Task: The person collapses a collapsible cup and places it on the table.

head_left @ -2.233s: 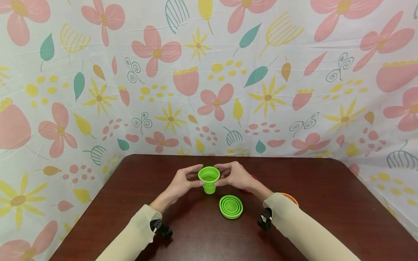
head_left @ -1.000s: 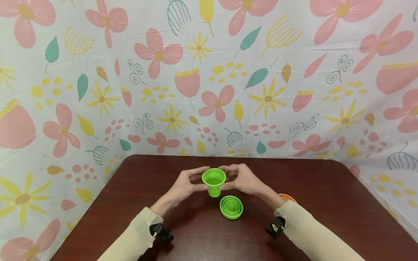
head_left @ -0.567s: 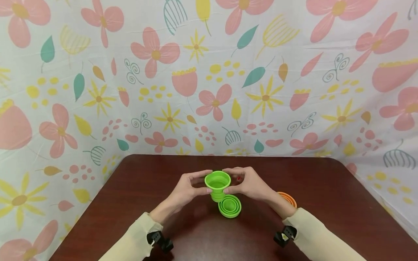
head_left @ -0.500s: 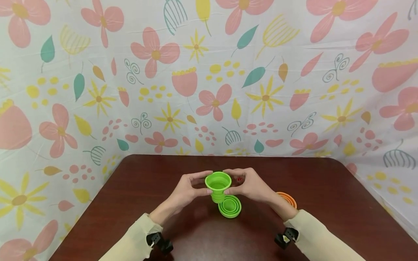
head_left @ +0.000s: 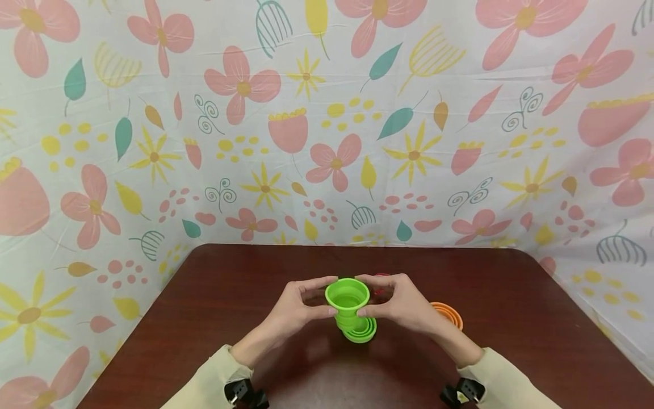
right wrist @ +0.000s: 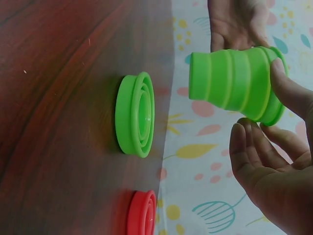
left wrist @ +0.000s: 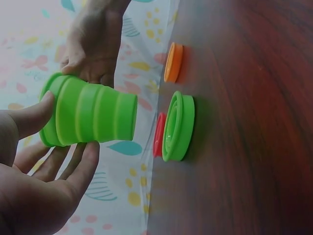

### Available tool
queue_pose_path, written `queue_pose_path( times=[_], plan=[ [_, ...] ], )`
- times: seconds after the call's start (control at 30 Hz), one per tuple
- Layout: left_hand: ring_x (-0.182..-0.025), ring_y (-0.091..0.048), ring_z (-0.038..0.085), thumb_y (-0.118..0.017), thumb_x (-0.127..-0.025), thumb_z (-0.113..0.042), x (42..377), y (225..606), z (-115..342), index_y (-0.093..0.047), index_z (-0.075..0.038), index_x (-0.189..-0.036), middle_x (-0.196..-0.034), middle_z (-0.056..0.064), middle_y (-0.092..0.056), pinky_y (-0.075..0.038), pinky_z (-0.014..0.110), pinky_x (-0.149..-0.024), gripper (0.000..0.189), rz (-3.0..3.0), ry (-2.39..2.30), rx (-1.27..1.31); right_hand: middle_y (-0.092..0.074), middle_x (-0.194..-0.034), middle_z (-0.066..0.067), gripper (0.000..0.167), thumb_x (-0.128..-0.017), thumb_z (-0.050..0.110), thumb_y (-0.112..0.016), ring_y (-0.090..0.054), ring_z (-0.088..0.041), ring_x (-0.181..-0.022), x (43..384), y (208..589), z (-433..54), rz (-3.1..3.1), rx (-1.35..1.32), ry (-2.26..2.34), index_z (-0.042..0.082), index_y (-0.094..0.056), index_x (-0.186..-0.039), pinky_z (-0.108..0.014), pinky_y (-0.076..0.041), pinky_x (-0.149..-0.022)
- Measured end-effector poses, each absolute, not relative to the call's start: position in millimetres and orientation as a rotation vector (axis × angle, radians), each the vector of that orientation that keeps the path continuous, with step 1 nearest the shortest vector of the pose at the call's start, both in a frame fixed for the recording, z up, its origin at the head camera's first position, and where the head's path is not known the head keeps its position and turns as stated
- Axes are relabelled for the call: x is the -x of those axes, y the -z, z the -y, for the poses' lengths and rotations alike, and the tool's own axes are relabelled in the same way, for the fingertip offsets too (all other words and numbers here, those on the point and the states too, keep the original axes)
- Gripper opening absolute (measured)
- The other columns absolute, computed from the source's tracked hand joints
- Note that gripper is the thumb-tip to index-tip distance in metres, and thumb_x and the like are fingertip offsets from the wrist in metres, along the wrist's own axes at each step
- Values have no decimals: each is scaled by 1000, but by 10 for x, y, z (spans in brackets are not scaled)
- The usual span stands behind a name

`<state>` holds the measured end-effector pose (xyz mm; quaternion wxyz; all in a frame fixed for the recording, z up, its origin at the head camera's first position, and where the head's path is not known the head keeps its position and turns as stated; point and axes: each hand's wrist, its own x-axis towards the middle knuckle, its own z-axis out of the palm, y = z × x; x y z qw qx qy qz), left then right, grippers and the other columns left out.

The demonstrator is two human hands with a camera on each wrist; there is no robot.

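Observation:
An unfolded green collapsible cup (head_left: 347,295) is held upright in the air, gripped from both sides at its rim. My left hand (head_left: 293,307) pinches it on the left, thumb in front and fingers behind. On the right, my right hand (head_left: 401,304) holds it the same way. Both wrist views show the stepped wall of the cup and its base raised off the table. Below it a second green cup (head_left: 365,334), folded flat into rings, lies on the table, partly hidden in the head view by the held one.
An orange folded cup (head_left: 449,313) lies to the right, partly behind my right forearm. A red folded cup (right wrist: 142,213) sits farther back, mostly covered by my right hand in the head view. The dark wooden table (head_left: 230,267) ends at a flower-patterned cloth (head_left: 327,187).
Both hands have carried the unfolded cup rightward and closer to me, so it now overlaps the folded green cup in the head view. The folded cups stay where they were.

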<state>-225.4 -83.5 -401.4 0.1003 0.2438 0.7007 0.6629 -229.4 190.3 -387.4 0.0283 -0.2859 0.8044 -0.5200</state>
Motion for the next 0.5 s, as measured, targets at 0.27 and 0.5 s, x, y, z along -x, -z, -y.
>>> queue_pose_path(
  times=[0.27, 0.5],
  plan=[
    [-125, -64, 37, -80, -92, -2, 2215, 4004, 791, -59, 0, -148, -136, 15, -69, -59, 30, -93, 60, -2054, -1963, -756, -75, -123, -11, 62, -88, 16, -88, -73, -29, -108, 2235, 3914, -1933, -2400, 839, 1704, -3, -64, -141, -32, -61, -89],
    [-122, -66, 34, -79, -95, -6, 2187, 4010, 774, -63, -5, -146, -132, 13, -71, -60, 31, -93, 53, -2072, -1947, -787, -74, -122, -14, 56, -91, 14, -85, -73, -27, -110, 2189, 3939, -1948, -2334, 813, 1769, -5, -64, -139, -31, -61, -91]
  ],
)
